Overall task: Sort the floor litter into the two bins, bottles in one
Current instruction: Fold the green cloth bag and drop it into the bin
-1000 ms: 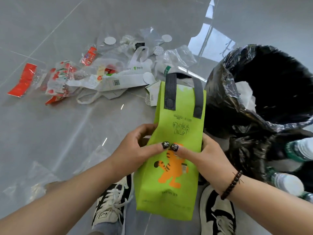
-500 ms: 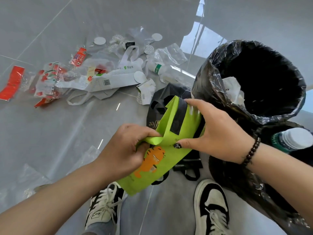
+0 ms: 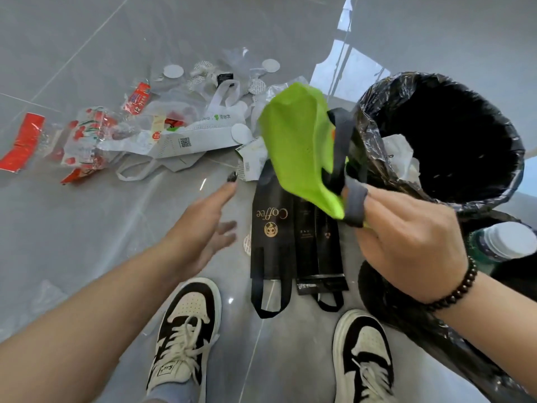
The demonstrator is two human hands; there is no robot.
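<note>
The crumpled green bag (image 3: 299, 146) is being pinched by the right hand (image 3: 406, 242) beside the black-lined bin (image 3: 517, 158), left hand (image 3: 203, 228) spread empty, so its loose handles are risking being snagged on the rim.

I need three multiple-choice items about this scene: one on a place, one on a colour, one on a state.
1. Where does the black Coffee bag lie?
A. on the floor
B. inside the bin
C. on a shoe
2. What colour is the bag in the right hand?
A. red
B. green
C. white
3. How is the left hand?
A. open, empty
B. pinching a bottle
C. gripping a handle

Answers:
1 A, it lies flat on the tiles between the shoes and the litter.
2 B, the cloth is bright green.
3 A, its fingers are spread and hold nothing.
</note>
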